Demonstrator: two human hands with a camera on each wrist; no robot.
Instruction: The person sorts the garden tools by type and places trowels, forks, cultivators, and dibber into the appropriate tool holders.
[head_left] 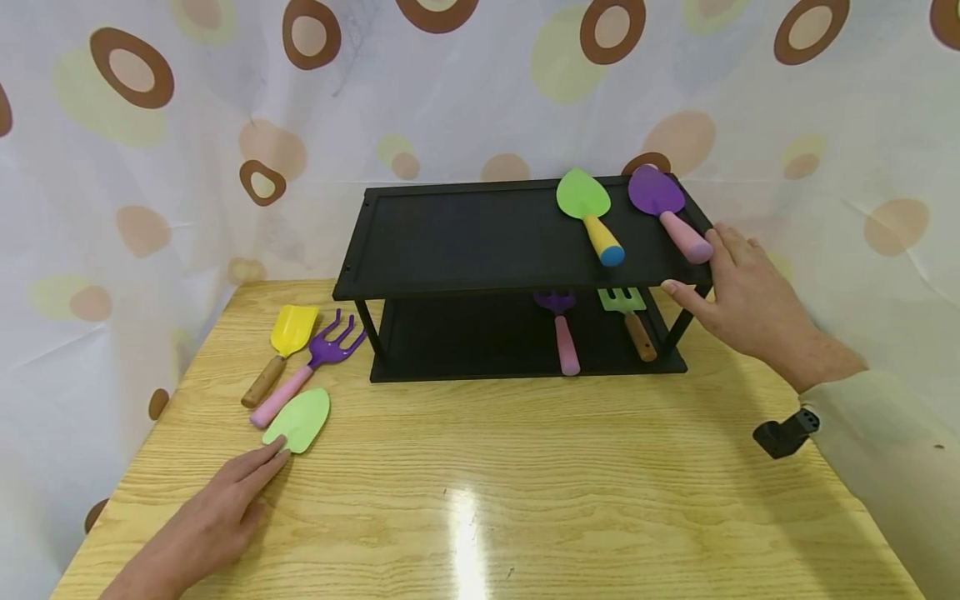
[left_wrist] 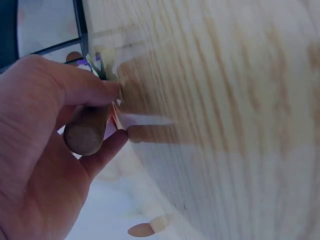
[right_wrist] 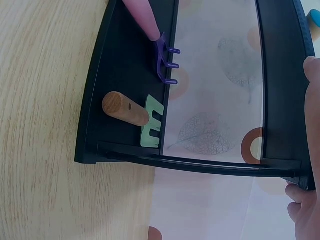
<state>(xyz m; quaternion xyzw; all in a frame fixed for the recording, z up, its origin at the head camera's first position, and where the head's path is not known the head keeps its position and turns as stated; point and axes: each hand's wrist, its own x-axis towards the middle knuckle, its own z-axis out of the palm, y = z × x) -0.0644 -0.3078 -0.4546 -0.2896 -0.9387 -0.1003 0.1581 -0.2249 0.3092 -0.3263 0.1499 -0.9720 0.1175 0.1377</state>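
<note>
At the lower left my left hand holds a small trowel with a light green blade, which lies low at the table. In the left wrist view its round wooden handle sits between thumb and fingers. My right hand grips the right front corner of a black two-tier rack, thumb at the front edge and fingers along the side. A green trowel with a yellow handle and a purple trowel with a pink handle lie on the top tier, the purple one beside that hand.
On the lower tier lie a purple fork with a pink handle and a green fork with a wooden handle. Left of the rack, a yellow shovel and another purple fork lie on the wooden table. A patterned curtain hangs behind.
</note>
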